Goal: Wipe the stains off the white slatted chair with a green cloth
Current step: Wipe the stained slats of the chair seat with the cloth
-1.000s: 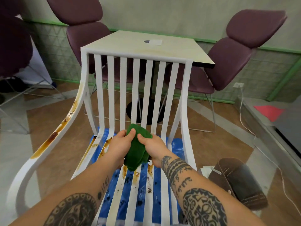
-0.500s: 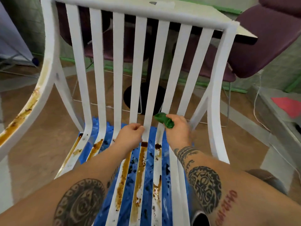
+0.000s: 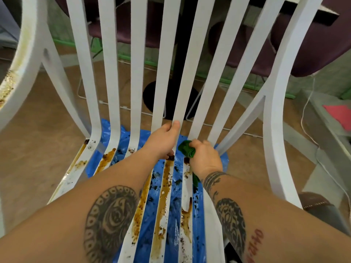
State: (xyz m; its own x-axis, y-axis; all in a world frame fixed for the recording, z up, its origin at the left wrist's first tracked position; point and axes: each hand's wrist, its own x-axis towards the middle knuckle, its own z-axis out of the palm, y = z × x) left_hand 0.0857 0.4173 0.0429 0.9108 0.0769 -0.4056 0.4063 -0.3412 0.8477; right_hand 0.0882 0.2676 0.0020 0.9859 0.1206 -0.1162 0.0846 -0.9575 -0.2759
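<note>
The white slatted chair (image 3: 136, 76) fills the view, its back slats rising ahead and its seat slats running toward me. Brown stains (image 3: 165, 188) streak several seat slats and the left armrest. My right hand (image 3: 206, 158) grips the bunched green cloth (image 3: 187, 150) and holds it against a seat slat where seat meets back. A tail of cloth hangs under my wrist. My left hand (image 3: 164, 141) grips a middle slat at the bend, thumb up along it.
A blue plastic sheet (image 3: 176, 211) speckled with dark drips lies on the floor under the seat. Behind the chair stand a table on a black round base (image 3: 167, 97) and purple chairs (image 3: 311, 44). A brown bag (image 3: 315, 204) sits at the right, near a white cable.
The view has closed in on the chair. My right hand has brought the cloth down onto the slat bend. My left hand has shifted to grip a middle slat.
</note>
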